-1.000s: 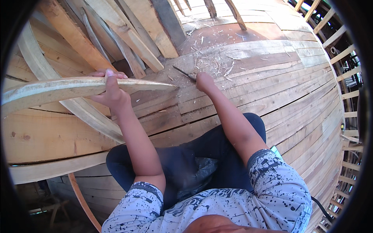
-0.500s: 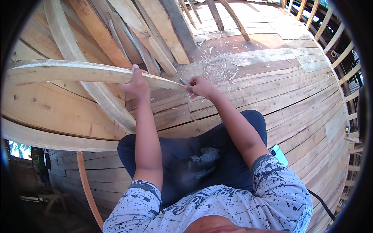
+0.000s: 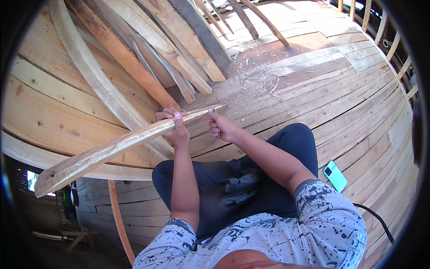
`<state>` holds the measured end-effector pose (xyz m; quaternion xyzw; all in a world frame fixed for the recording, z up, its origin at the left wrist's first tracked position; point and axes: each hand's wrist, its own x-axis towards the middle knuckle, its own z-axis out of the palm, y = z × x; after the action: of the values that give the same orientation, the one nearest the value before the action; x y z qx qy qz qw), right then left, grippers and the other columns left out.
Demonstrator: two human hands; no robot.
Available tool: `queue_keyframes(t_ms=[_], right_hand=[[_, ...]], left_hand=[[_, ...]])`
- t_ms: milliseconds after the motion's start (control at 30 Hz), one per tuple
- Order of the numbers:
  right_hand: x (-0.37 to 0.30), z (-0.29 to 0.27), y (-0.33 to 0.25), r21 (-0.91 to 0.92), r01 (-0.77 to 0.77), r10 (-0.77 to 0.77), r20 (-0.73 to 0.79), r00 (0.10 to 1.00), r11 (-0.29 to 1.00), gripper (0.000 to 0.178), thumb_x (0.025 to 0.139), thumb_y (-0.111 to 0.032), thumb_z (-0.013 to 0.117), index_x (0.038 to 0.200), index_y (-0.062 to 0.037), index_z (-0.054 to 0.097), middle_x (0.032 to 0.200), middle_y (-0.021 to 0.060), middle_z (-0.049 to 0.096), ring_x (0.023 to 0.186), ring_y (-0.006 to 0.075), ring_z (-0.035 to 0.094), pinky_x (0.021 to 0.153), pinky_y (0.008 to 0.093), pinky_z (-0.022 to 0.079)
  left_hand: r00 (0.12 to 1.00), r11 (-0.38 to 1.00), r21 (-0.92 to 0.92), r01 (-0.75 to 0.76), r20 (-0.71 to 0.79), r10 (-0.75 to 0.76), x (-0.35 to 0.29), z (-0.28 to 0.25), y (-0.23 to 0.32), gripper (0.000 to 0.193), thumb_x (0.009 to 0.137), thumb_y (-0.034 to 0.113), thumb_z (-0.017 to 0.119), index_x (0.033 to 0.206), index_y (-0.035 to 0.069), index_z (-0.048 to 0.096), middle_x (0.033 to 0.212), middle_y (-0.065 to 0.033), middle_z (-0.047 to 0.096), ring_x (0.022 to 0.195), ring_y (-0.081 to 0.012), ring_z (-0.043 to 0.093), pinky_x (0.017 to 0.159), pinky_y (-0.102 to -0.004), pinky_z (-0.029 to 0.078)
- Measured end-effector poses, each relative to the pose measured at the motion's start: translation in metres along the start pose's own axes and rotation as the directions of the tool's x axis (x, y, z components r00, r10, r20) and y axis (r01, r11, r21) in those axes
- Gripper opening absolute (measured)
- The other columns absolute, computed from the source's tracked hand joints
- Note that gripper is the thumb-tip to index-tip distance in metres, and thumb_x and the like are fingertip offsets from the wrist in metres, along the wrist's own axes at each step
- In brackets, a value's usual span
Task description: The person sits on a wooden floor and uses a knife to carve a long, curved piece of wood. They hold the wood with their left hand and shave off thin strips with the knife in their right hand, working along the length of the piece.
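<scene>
left hand [image 3: 175, 124] is gripping the curved wood [image 3: 101, 151] in front of the knees [image 3: 299, 134], right hand [image 3: 222, 127] closed round a thin tool [image 3: 219, 135] near its tip, probably shaving, next stroke wants a steady hold

Slanting the tapered timber [image 3: 107, 151] from near left to far right instead of straight across; with the right hand [image 3: 222, 127], holding the knife [image 3: 219, 135] at its thin end, no longer beside the shavings [image 3: 264, 83].
</scene>
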<state>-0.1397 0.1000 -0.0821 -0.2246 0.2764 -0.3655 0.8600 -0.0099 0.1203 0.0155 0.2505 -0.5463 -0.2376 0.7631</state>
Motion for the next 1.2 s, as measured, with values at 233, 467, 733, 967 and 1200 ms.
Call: queue_keyframes(t_ms=[233, 467, 733, 967, 1200], right_hand=[[-0.004, -0.001, -0.031, 0.085, -0.050, 0.057, -0.093, 0.994, 0.995, 0.045, 0.100, -0.043, 0.052, 0.101, 0.0011, 0.058, 0.059, -0.0077, 0.026, 0.047, 0.0073, 0.025, 0.048, 0.0269, 0.026], [0.006, -0.010, -0.066, 0.195, 0.015, 0.003, -0.091, 0.996, 0.981, 0.038, 0.101, -0.036, 0.051, 0.100, 0.0011, 0.058, 0.059, -0.0076, 0.027, 0.046, 0.0065, 0.025, 0.047, 0.0265, 0.026], [0.000, -0.014, -0.072, 0.176, 0.027, 0.000, -0.151, 0.989, 0.984, 0.039, 0.100, -0.036, 0.051, 0.101, 0.0019, 0.057, 0.059, -0.0073, 0.029, 0.047, 0.0072, 0.027, 0.047, 0.0263, 0.027], [0.005, -0.019, -0.080, 0.032, 0.157, -0.147, -0.203, 0.968, 0.987, 0.038, 0.102, -0.037, 0.048, 0.096, -0.0003, 0.055, 0.059, -0.0068, 0.031, 0.046, 0.0065, 0.028, 0.045, 0.0273, 0.026], [-0.008, -0.012, -0.083, -0.467, 0.369, -0.553, -0.354, 0.754, 0.804, 0.036, 0.104, -0.035, 0.045, 0.096, -0.0008, 0.056, 0.063, -0.0014, 0.044, 0.049, 0.0081, 0.041, 0.046, 0.0285, 0.039]], left_hand=[[0.983, 0.986, 0.048, 0.162, 0.075, -0.165, 0.017, 0.022, 0.007, 0.042, 0.085, 0.009, 0.073, 0.113, 0.006, 0.041, 0.087, -0.0064, 0.056, 0.081, -0.0175, 0.063, 0.078, -0.0360, 0.056], [0.975, 0.963, 0.151, -0.224, 0.036, 0.221, 0.093, 0.079, 0.065, 0.075, 0.084, 0.007, 0.074, 0.142, 0.000, 0.028, 0.123, -0.0149, 0.053, 0.118, -0.0209, 0.051, 0.103, -0.0356, 0.040], [0.975, 0.949, 0.235, -0.212, 0.112, 0.190, 0.121, 0.117, 0.139, 0.057, 0.090, 0.021, 0.069, 0.136, 0.005, 0.039, 0.114, -0.0144, 0.056, 0.111, -0.0273, 0.057, 0.095, -0.0558, 0.053], [0.985, 0.986, 0.030, -0.162, 0.058, 0.161, 0.100, 0.118, 0.157, 0.034, 0.083, 0.016, 0.070, 0.113, 0.011, 0.054, 0.080, -0.0071, 0.059, 0.081, -0.0228, 0.062, 0.067, -0.0406, 0.055], [0.889, 0.946, 0.316, -0.071, -0.411, 0.203, 0.111, 0.129, 0.116, 0.059, 0.084, 0.027, 0.081, 0.125, 0.002, 0.047, 0.088, -0.0088, 0.058, 0.073, -0.0166, 0.059, 0.061, -0.0308, 0.051]])
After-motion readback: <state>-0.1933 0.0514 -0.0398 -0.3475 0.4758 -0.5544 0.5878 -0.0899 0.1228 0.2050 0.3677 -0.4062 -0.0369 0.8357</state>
